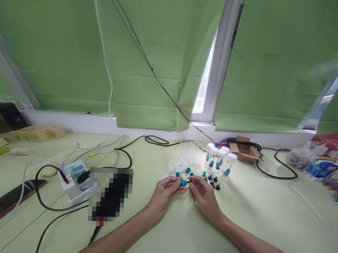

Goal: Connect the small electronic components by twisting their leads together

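Near the middle of the table my left hand pinches a small blue metallic part with a thin metal pin. My right hand is closed at the part's right end, its fingertips on a small black piece. The two pieces touch or nearly touch; the fingers hide the join. Just beyond the hands lie more blue parts, a green part and several loose black pieces.
Several clear tubes with white caps, blue parts inside, stand behind my right hand. An open cardboard box is farther back. At left are a white power strip, black cables and a dark flat device. Right, a plastic bag.
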Available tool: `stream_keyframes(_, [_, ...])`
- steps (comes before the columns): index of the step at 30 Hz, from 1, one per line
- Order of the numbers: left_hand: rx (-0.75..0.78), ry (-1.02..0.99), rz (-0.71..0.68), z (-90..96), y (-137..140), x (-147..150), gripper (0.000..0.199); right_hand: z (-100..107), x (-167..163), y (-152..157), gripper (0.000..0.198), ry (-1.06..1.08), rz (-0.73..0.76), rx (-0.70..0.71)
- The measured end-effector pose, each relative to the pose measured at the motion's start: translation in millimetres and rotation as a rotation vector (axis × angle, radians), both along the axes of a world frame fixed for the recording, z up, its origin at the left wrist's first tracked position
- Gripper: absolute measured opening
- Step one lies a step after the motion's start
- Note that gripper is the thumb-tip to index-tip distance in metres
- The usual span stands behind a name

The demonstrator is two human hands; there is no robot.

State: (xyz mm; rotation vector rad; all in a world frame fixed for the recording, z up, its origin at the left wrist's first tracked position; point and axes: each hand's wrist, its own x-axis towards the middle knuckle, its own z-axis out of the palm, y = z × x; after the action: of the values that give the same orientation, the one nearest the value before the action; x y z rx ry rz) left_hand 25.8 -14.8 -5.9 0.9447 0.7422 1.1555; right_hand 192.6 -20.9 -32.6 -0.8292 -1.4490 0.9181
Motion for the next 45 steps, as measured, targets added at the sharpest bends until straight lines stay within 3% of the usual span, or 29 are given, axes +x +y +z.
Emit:
stream_keyframes(16, [0.050, 0.071, -0.030, -2.3, -0.3, 1.6, 0.025, 2.1, 3.0, -0.2, 0.038, -0.063, -0.066, -0.095])
stream_keyframes(24, [0.047, 0.099, -0.015, -6.7, -0.1, 1.8, 0.029, 5.0, 0.4, -0.1, 0.031, 0.063, -0.042, -0.084])
stream_keyframes(45, [0.049, 0.087, -0.003, 1.2, -2.6, 2.8, 0.031, 1.9, 1.3, 0.1, 0.031, -0.009, 0.025, -0.081])
